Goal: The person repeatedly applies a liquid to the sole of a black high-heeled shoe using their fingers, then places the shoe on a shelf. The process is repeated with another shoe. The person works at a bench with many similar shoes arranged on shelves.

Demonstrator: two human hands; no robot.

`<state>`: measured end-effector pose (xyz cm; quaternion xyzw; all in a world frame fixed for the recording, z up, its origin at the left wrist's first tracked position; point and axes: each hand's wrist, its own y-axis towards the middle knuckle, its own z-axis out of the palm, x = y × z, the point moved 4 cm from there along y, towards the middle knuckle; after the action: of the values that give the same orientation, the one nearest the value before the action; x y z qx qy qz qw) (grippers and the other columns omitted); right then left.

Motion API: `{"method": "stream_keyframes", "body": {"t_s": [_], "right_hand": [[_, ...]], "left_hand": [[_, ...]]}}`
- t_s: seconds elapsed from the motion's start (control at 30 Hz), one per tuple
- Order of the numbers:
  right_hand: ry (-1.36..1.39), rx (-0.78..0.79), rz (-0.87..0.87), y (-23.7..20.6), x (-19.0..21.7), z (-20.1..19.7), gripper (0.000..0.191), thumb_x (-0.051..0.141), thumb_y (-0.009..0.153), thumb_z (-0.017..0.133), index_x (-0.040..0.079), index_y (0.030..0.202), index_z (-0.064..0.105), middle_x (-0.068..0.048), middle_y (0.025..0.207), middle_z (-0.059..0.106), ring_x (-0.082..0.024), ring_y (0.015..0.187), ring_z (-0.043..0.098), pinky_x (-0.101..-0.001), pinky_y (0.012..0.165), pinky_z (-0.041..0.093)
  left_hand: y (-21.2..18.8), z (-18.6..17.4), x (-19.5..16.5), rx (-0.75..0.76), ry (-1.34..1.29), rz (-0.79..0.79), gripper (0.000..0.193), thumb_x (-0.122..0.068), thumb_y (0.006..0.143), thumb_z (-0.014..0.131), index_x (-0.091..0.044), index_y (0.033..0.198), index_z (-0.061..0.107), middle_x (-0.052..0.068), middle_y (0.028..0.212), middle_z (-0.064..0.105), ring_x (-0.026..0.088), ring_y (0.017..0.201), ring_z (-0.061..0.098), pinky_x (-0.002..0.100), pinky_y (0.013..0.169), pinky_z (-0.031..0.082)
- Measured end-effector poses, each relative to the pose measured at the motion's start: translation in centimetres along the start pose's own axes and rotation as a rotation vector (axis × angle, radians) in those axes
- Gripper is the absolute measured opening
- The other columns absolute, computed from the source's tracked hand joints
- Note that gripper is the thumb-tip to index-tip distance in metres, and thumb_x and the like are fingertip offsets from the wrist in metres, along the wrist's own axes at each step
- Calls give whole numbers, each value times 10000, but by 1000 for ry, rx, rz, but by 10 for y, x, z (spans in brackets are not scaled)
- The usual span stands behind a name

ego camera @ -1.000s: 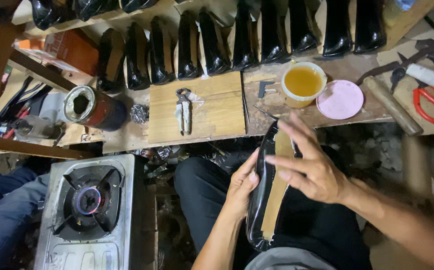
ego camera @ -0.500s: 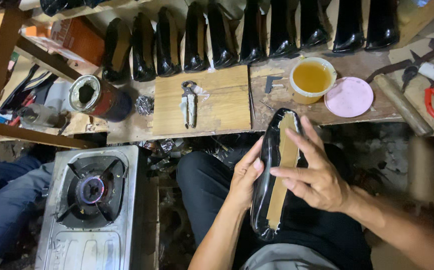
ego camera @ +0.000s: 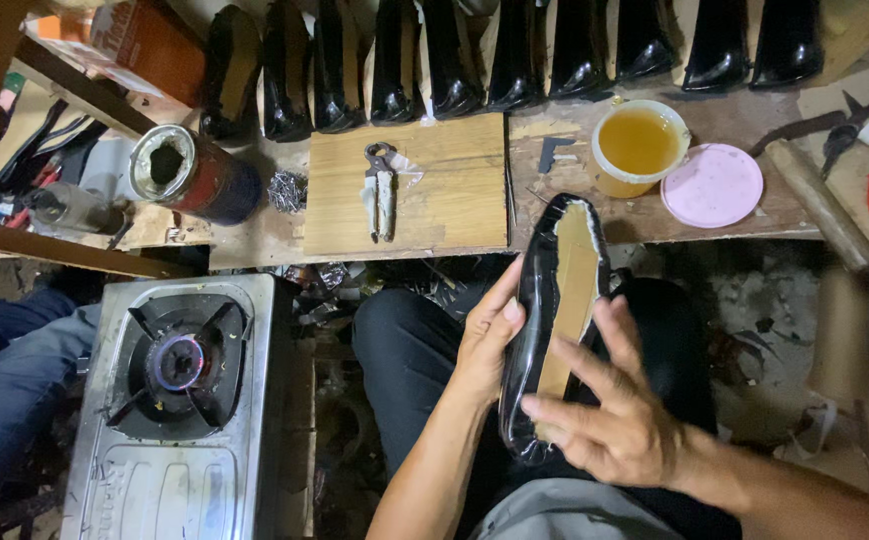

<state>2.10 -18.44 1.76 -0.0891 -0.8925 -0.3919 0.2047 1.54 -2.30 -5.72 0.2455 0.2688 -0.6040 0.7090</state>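
Black shoe upper (ego camera: 555,320) sits sole-up over the lap, just below the glue tub (ego camera: 639,146), left hand (ego camera: 485,340) cupping its edge to steady it, right hand (ego camera: 615,420) spread flat pressing the tan insole.

Bare forearms, dark trousers, grey shirt hem

Shoemaking workshop. Indicators: a rough wooden workbench (ego camera: 655,225) carrying a row of glossy black shoe uppers (ego camera: 515,50), lasting pincers (ego camera: 382,188) on a wooden board (ego camera: 445,190), an open tub of amber adhesive (ego camera: 639,143), a hammer (ego camera: 820,205), and a lit gas stove (ego camera: 180,400) alongside.
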Motion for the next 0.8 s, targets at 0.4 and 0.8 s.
{"method": "stream_keyframes", "body": {"t_s": [0.4, 0.8], "right_hand": [[-105, 9, 244, 47, -83, -35, 231, 230, 931, 666, 199, 1137, 768, -154, 1645, 405, -429, 1595, 258, -540, 1335, 191], [-554, 190, 417, 88, -191, -44, 629, 539, 812, 787, 5, 1143, 771, -229, 1632, 349, -540, 1472, 216, -705, 1072, 148]], "left_hand": [[-23, -24, 14, -27, -5, -24, 820, -414, 1001, 737, 29, 1581, 362, 177, 1387, 609, 274, 1239, 595, 396, 1063, 509], [-19, -7, -6, -141, -128, 4, 940, -558, 927, 700, -59, 1626, 319, 87, 1439, 568, 187, 1225, 611, 345, 1042, 516]]}}
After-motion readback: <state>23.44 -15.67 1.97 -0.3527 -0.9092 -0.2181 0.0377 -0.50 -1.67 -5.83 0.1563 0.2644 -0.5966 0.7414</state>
